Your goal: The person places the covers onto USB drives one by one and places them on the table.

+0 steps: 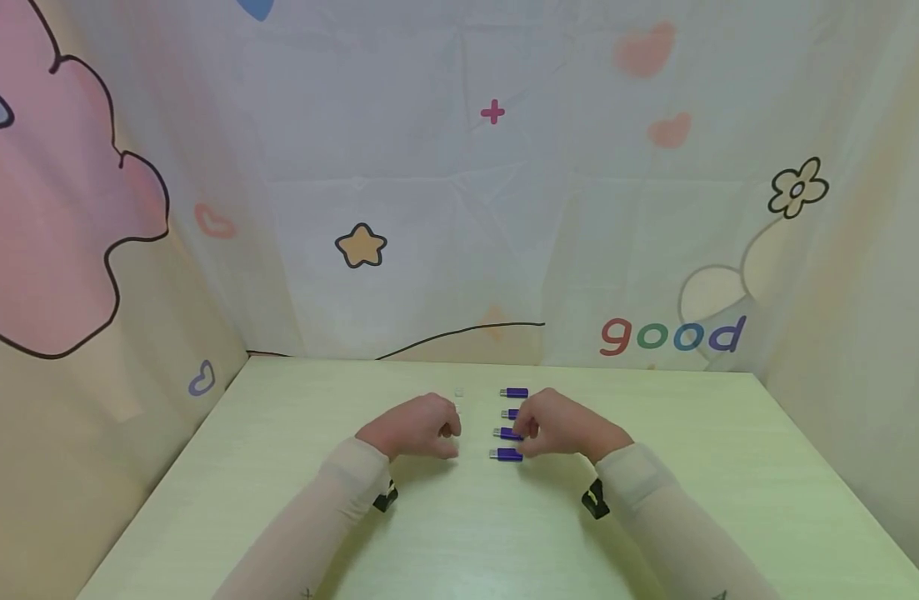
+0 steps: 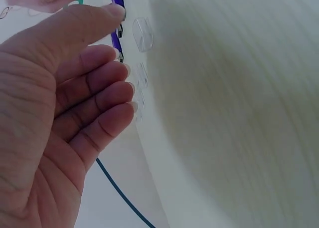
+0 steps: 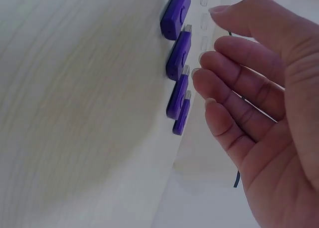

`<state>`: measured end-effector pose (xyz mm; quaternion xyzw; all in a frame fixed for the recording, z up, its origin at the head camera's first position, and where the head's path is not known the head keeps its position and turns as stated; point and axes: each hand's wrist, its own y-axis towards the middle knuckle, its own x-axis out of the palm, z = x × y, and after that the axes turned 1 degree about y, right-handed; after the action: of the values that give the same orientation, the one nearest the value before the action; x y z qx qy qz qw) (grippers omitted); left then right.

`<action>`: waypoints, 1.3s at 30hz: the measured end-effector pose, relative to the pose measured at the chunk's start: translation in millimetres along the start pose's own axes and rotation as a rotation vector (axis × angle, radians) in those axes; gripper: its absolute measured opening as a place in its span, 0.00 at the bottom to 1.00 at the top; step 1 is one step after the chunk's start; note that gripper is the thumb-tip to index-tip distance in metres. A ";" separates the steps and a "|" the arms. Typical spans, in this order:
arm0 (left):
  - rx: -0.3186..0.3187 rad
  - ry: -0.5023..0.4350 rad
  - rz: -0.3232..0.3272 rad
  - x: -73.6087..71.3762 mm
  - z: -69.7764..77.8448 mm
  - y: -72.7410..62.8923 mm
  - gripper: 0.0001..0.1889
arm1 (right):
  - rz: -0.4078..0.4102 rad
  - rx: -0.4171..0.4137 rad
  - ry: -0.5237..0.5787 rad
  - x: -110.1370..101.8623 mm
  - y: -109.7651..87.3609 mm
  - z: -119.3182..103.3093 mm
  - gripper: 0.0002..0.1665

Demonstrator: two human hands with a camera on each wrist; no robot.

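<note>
Several purple USB flash drives (image 1: 506, 455) lie in a column near the middle of the table, metal plugs toward the left. To their left is a column of small clear plastic caps (image 1: 459, 392), partly hidden by my left hand (image 1: 417, 427). That hand hovers beside the caps, fingers loosely bent and holding nothing; the left wrist view shows the nearest cap (image 2: 143, 34) just past its fingertips. My right hand (image 1: 564, 423) hovers at the right ends of the drives, covering part of some. Its fingers are relaxed and hold nothing, and the purple drives (image 3: 175, 58) lie apart from them in the right wrist view.
The pale wood-grain table (image 1: 691, 483) reaches back to a hanging printed cloth (image 1: 429, 167) with hearts, a star and the word "good". More of this cloth hangs along the left and right sides. A black strap piece (image 1: 596, 500) hangs under the right wrist.
</note>
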<state>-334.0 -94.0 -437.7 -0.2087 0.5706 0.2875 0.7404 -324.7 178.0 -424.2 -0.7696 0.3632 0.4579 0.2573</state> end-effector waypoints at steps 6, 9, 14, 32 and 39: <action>-0.015 0.022 -0.027 0.3 5.3 1.1 0.23 | -0.010 -0.013 -0.013 4.0 3.5 -4.3 0.02; -0.043 0.057 -0.043 2.5 5.5 2.0 0.22 | -0.018 -0.029 -0.030 6.1 5.2 -6.9 0.03; -0.037 0.119 -0.055 4.9 6.6 3.4 0.22 | -0.026 -0.062 -0.037 9.3 7.6 -10.3 0.05; -0.066 0.171 -0.050 11.4 7.1 8.1 0.18 | -0.042 -0.038 -0.121 17.6 15.6 -13.4 0.07; -0.060 0.155 -0.049 10.6 7.7 8.1 0.19 | -0.070 -0.018 -0.104 19.4 16.7 -16.0 0.07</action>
<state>-331.9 -81.0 -445.7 -0.2664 0.6120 0.2692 0.6943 -323.5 150.0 -435.4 -0.7595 0.3178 0.4911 0.2846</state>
